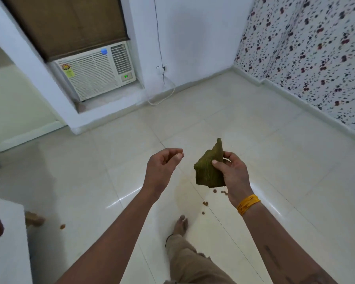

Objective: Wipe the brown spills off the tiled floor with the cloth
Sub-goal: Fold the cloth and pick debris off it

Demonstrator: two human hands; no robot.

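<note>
My right hand (233, 173) grips a folded olive-green cloth (208, 170) at chest height, above the cream tiled floor (254, 140). Beside it, a little to the left, my left hand (162, 167) is empty with its fingers loosely curled and apart, not touching the cloth. Small brown spills (205, 203) dot the floor below the cloth, near a faint brownish smear (184, 189). Another brown spot (62, 226) lies at the lower left, next to a larger brown patch (34, 219).
My bare foot (180, 224) and tan trouser leg stand just below the spills. A window air conditioner (98, 72) sits in a wall recess at the back, with a white cable (164, 95) trailing onto the floor. A white surface (6, 238) juts in at lower left. Patterned wall at right.
</note>
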